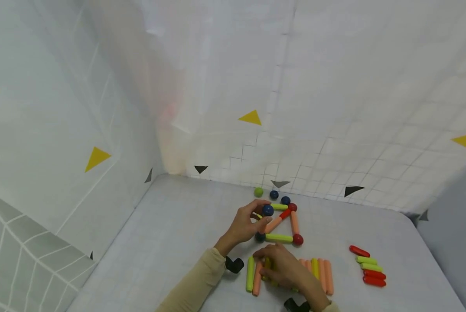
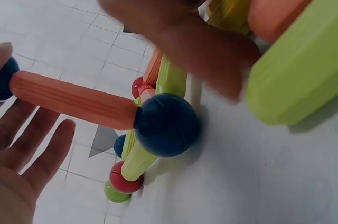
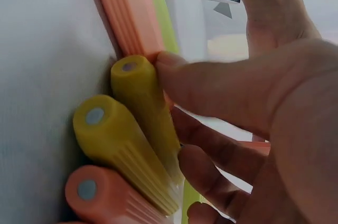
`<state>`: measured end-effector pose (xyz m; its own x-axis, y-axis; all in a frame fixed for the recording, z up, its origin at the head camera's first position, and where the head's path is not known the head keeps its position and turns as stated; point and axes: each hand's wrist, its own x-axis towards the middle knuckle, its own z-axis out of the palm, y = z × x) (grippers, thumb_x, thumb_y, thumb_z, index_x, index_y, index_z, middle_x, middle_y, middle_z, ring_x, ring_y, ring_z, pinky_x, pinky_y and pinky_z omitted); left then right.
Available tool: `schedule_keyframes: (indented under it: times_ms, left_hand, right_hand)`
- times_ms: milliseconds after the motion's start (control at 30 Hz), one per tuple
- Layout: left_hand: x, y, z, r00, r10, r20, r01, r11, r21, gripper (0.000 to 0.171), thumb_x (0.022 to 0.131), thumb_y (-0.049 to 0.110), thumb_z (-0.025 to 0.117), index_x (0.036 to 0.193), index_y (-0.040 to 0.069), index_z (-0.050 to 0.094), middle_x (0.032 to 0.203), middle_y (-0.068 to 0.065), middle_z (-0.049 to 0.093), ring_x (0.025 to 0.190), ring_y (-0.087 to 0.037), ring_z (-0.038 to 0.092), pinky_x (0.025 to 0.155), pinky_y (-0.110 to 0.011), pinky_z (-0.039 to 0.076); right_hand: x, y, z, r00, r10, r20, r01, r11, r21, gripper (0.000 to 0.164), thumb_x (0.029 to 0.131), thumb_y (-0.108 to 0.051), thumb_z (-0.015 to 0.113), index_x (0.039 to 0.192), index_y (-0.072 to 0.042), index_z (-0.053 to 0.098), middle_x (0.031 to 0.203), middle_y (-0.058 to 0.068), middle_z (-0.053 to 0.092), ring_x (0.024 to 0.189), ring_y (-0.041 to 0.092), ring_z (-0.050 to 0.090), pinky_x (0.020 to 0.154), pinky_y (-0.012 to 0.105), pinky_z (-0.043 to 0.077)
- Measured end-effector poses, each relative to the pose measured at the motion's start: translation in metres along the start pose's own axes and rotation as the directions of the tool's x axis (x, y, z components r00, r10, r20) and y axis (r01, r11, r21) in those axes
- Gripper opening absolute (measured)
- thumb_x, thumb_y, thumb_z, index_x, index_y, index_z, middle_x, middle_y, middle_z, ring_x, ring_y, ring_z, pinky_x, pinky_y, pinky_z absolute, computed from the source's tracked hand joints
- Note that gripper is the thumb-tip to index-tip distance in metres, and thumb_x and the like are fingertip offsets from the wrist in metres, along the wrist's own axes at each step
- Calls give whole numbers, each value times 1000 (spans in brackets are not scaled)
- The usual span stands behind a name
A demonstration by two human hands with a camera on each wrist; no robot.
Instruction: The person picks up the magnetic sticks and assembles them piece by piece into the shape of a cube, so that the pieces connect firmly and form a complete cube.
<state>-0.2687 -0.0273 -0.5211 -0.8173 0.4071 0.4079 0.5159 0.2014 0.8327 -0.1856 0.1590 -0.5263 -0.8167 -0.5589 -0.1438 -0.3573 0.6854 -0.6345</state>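
"Coral rod (image 2: 74, 100): which way?"
"Long axis near upright, from the lower blue ball (image 2: 166, 124) to the upper blue ball (image 1: 268, 210), at the near-left corner of the frame (image 1: 279, 238)."
"Room?"
"Bare table (image 1: 166, 221) to the left, its left edge well apart; wall (image 1: 225, 143) behind."
"Hands?"
"Left hand (image 1: 242, 223) pinches the upper blue ball, rod below its grip. Right hand (image 1: 285, 265) touches a yellow rod (image 3: 142, 108); whether gripping, cannot tell."
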Motion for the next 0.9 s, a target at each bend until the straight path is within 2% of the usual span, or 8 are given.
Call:
schedule_keyframes:
  times_ms: [133,233,333,500,633,767,900]
  left_hand:
    - [-1,1,-1,1000,-24,10,24,1000,-4,43,102,24,73,143,22,60,116,-2,73,100,-7,68,89,-27,59]
    - [0,1,-2,1000,-24,10,24,1000,0,42,103,25,72,142,22,60,116,-2,73,100,-7,68,89,-28,59]
    - [0,2,-3,1000,-22,4,22,1000,4,42,103,26,72,142,19,60,116,-3,74,99,-7,68,89,-28,59]
    - [2,3,-5,999,-37,6,37,999,13,42,103,26,71,143,17,60,116,-3,73,100,-8,68,89,-28,59]
    - [1,2,-5,999,-46,6,45,999,19,42,103,27,71,143,16,60,115,-3,74,100,-7,69,88,-28,59]
    - [0,0,-5,999,-45,5,44,999,15,41,104,27,71,142,17,61,113,-2,73,99,-6,68,88,-30,59]
    - [0,0,-6,999,-41,8,41,999,10,41,103,27,72,142,21,61,113,-1,73,99,-6,68,88,-32,59]
  right_hand:
    - [3,1,4,1000,20,13,-20,1000,-19,38,88,-39,88,120,-22,77,108,-14,71,100,16,50,85,34,46]
    - [5,1,6,999,40,14,-39,999,-21,38,83,-45,91,112,-24,78,101,-15,69,96,16,49,83,34,44]
    - [7,1,5,999,50,8,-50,999,-6,36,82,-43,92,108,-23,78,96,-15,68,93,15,49,82,34,42]
    - [8,5,3,999,38,15,-38,999,-9,37,82,-40,93,112,-21,81,95,-17,71,90,13,51,82,33,42]
    - [7,9,1,999,26,26,-27,999,26,29,82,-37,92,105,-21,85,92,-15,73,88,14,51,78,29,41]
    - [8,13,2,999,7,34,-8,999,49,21,83,-41,91,97,-26,84,90,-14,70,89,15,50,75,31,40]
    - [8,14,-1,999,-27,24,25,998,65,21,83,-42,90,94,-28,80,88,-15,68,88,12,52,78,27,42]
